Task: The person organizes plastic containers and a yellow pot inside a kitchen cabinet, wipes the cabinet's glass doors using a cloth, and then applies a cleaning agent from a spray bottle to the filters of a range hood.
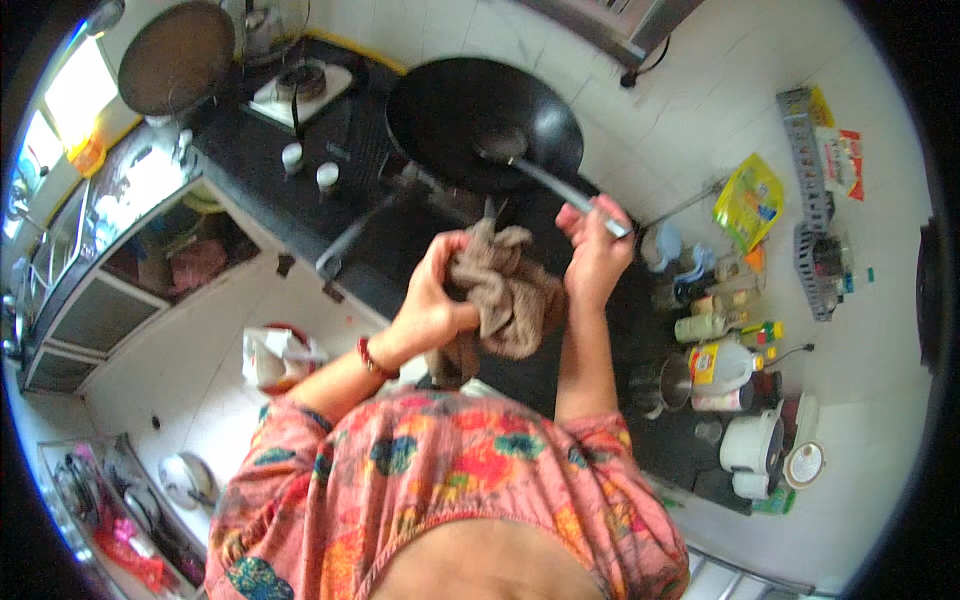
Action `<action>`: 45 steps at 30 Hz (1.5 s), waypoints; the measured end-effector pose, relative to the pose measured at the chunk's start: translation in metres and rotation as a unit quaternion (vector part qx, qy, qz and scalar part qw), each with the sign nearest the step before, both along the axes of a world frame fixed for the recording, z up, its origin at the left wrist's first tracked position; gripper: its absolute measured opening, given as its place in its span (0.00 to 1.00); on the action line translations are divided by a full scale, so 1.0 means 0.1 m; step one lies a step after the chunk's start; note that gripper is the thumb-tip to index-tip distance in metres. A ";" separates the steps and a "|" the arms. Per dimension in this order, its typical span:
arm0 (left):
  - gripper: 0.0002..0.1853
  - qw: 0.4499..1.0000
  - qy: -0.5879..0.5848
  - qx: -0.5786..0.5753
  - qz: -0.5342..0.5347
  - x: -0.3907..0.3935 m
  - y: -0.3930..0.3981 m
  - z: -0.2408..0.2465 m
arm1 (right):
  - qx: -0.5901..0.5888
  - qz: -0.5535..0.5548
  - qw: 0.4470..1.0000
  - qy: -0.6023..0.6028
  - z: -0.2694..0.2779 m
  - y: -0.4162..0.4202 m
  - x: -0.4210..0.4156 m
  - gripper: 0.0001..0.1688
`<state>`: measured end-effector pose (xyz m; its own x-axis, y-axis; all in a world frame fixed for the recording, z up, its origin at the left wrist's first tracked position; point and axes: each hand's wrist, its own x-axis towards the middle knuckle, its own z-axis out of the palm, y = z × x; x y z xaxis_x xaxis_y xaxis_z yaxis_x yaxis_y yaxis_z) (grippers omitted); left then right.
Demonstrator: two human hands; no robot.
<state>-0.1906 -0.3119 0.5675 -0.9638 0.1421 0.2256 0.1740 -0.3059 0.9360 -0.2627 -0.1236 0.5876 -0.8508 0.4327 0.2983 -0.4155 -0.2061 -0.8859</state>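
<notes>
My left hand point(431, 296) grips a bunched brown towel point(510, 300), which hangs in folds over the counter. The tip of a dark, narrow part shows just above the cloth; I cannot tell what it belongs to. In my right hand point(600, 247) is the handle end of a long metal ladle point(559, 191). Its bowl rests low inside a large black wok point(450, 112), which sits at the back of the counter beyond both hands. The towel's right side comes close to my right wrist.
A second burner point(300, 82) and two white knobs point(328, 175) lie to the left. Bottles, a clear oil jug point(724, 367) and a white rice cooker point(750, 450) line the right wall. A big round lid point(176, 56) leans at the back left. A bagged bin point(277, 356) stands on the floor.
</notes>
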 end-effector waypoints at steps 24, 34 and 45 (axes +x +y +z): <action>0.43 0.943 0.264 -0.039 -0.200 -0.11 1.04 0.10 | -0.162 0.034 0.985 0.052 -0.29 0.59 1.37 0.32; 0.19 0.918 0.163 -0.334 -0.137 0.17 0.74 -0.78 | 0.465 -0.049 0.835 -0.289 -0.88 0.61 1.25 0.24; 0.11 0.928 0.136 -0.247 0.244 1.61 -1.65 0.24 | 0.305 0.180 0.899 0.257 0.66 -0.69 1.47 0.05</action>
